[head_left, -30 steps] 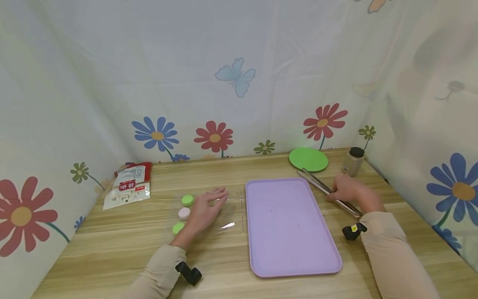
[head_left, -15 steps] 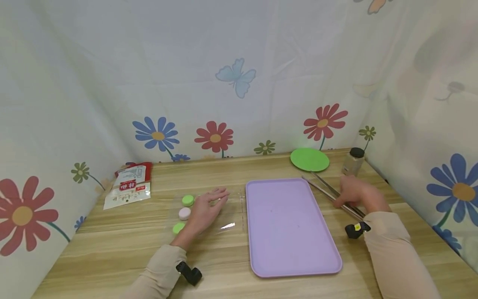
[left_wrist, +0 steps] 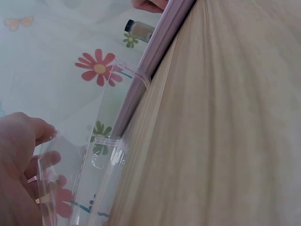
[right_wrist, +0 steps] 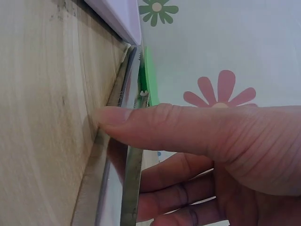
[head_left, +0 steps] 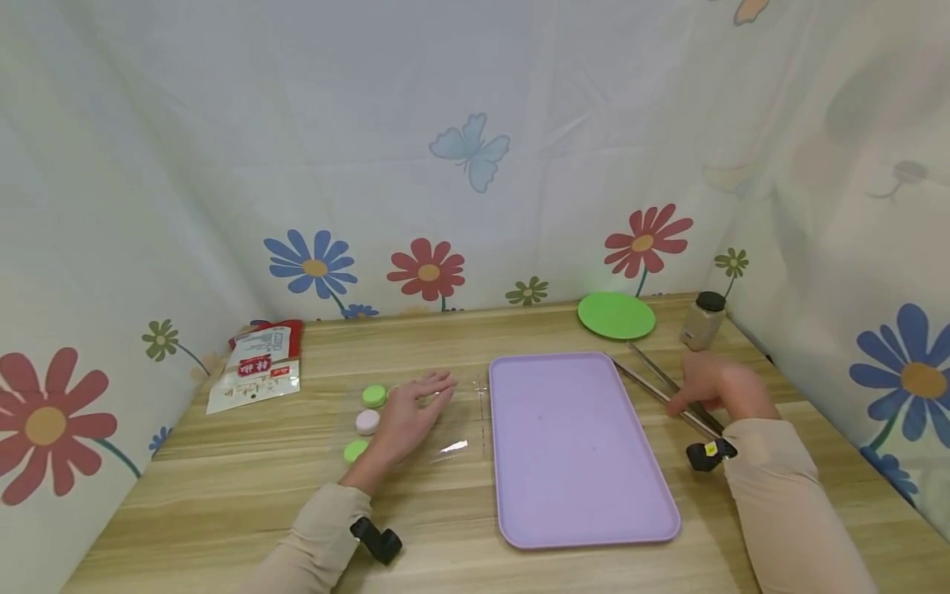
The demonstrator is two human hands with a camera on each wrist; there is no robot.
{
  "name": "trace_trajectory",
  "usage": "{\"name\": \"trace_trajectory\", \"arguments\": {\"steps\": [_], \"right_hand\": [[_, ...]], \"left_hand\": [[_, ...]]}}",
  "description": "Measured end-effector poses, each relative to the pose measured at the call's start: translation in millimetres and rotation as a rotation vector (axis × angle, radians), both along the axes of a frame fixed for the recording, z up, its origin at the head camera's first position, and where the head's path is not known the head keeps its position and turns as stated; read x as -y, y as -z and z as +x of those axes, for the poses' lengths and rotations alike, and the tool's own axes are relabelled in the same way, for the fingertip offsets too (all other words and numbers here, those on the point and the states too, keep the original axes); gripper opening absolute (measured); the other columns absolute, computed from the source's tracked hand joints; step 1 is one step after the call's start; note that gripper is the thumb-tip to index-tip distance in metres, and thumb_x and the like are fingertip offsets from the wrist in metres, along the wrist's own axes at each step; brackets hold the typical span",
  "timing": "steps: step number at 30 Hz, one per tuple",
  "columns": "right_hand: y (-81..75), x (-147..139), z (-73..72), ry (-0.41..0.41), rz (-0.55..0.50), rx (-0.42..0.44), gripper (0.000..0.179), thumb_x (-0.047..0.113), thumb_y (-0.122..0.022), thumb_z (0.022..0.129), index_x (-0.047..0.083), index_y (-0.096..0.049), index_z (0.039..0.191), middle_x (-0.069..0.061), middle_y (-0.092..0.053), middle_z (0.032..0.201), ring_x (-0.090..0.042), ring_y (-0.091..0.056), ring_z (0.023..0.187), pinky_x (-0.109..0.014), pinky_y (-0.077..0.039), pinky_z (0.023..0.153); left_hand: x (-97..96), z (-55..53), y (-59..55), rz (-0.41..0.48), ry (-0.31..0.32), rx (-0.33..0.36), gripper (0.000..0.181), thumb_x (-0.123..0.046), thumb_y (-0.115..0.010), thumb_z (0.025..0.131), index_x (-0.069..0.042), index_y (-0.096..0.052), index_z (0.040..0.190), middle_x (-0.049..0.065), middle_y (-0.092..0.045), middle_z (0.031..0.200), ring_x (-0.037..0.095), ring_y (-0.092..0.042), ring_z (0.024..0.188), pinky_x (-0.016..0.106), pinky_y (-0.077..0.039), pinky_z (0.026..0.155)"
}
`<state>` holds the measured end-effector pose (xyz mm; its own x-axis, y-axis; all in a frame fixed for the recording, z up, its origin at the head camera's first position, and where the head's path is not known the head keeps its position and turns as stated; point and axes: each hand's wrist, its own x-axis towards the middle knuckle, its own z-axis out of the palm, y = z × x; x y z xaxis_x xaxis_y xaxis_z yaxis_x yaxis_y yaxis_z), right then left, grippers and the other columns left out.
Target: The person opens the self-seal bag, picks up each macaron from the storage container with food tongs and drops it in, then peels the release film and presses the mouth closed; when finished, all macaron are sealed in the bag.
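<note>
My left hand (head_left: 408, 419) lies over a clear plastic box (head_left: 466, 422), fingers extended and relaxed across its top. Inside the box, to the left of the hand, show green macarons (head_left: 374, 396) and a pale pink macaron (head_left: 367, 422); the hand hides part of the contents. In the left wrist view the fingertips (left_wrist: 49, 157) are at the clear plastic wall. On the right, my right hand (head_left: 718, 386) grips metal tongs (head_left: 638, 379), whose arms stand spread apart and point toward the back. The right wrist view shows the thumb (right_wrist: 115, 117) across the tongs, fingers on the far side.
A lilac tray (head_left: 582, 445) lies between the hands. At the back right are a green plate (head_left: 616, 316) and a black-lidded jar (head_left: 702, 322). Red and white food packets (head_left: 258, 363) lie at the back left. A flower-printed curtain (head_left: 475, 231) hangs behind the table.
The tongs' arms have spread apart from lying close together, and my right hand has shifted slightly right. My left hand has stayed in place.
</note>
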<state>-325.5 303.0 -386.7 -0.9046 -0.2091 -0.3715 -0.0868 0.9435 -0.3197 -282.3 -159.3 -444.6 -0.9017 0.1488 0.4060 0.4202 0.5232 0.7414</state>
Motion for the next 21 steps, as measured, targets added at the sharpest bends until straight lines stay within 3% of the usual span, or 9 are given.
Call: {"name": "trace_trajectory", "arguments": {"steps": [6, 10, 16, 21], "right_hand": [[-8.0, 1.8, 1.4, -0.014, 0.046, -0.043, 0.042, 0.036, -0.081, 0.081, 0.011, -0.054, 0.061, 0.007, -0.037, 0.052, -0.008, -0.037, 0.047, -0.022, -0.029, 0.046], [-18.8, 8.4, 2.4, -0.05, 0.054, -0.157, 0.043, 0.035, -0.075, 0.087, 0.01, -0.053, 0.061, 0.006, -0.038, 0.055, -0.009, -0.039, 0.048, -0.023, -0.031, 0.047], [-26.2, 34.8, 4.6, -0.095, -0.043, -0.3, 0.046, 0.03, -0.07, 0.093, 0.012, -0.05, 0.056, 0.006, -0.035, 0.051, -0.009, -0.034, 0.047, -0.024, -0.028, 0.046], [-20.9, 79.1, 6.2, -0.174, -0.184, -0.378, 0.025, 0.027, -0.071, 0.094, 0.005, -0.072, 0.082, 0.003, -0.057, 0.066, -0.014, -0.05, 0.061, -0.028, -0.043, 0.055]], "left_hand": [[0.2, 0.4, -0.5, 0.003, 0.001, -0.01, 0.024, -0.017, -0.069, 0.097, -0.005, -0.074, 0.117, 0.016, -0.063, 0.132, 0.035, -0.051, 0.132, 0.054, -0.027, 0.117], [0.8, 0.2, -1.7, 0.007, 0.003, -0.005, 0.024, -0.02, -0.068, 0.097, -0.008, -0.074, 0.118, 0.015, -0.062, 0.133, 0.034, -0.05, 0.133, 0.052, -0.027, 0.118], [1.3, -2.4, 0.6, 0.019, 0.013, -0.041, 0.023, -0.013, -0.071, 0.095, -0.006, -0.075, 0.116, 0.018, -0.064, 0.13, 0.038, -0.051, 0.131, 0.057, -0.029, 0.115], [1.4, -1.0, 0.4, 0.03, 0.015, -0.03, 0.023, -0.013, -0.07, 0.096, -0.005, -0.074, 0.117, 0.018, -0.063, 0.131, 0.038, -0.051, 0.132, 0.057, -0.027, 0.116]]}}
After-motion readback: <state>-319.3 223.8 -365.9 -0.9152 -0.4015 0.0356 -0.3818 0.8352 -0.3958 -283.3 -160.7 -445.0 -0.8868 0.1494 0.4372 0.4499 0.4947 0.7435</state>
